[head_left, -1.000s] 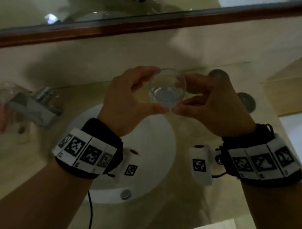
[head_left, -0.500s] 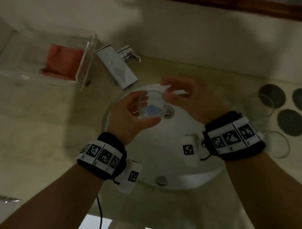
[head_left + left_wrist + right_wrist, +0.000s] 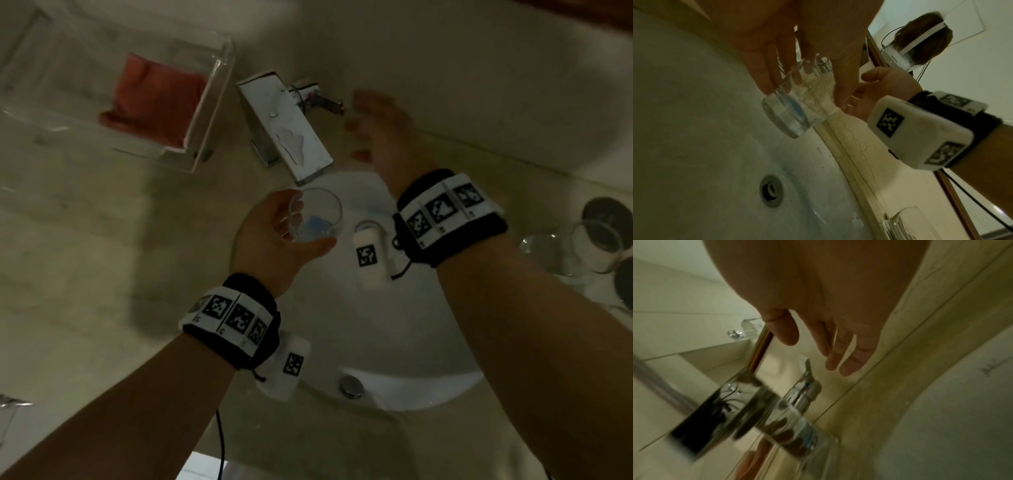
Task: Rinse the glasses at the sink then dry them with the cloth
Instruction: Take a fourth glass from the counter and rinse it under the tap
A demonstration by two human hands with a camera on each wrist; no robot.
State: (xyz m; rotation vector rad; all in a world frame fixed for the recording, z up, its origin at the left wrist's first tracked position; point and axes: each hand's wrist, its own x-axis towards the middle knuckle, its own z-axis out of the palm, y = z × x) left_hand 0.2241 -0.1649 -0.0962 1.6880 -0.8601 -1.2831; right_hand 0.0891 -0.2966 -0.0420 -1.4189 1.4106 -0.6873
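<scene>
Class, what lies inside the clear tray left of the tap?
A folded red cloth lies inside the tray. Whatever is beneath the cloth is covered.

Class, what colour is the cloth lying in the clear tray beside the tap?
Red-orange cloth, seen best in the head view.

dim, yellowish, motion-blurred; wide-angle edge distortion

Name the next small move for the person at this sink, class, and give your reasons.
Probably the open right hand should close on the chrome tap lever and turn the water on. The left hand already grips the clear drinking glass over the white basin, just under the flat chrome spout, and no water is visibly running.
</scene>
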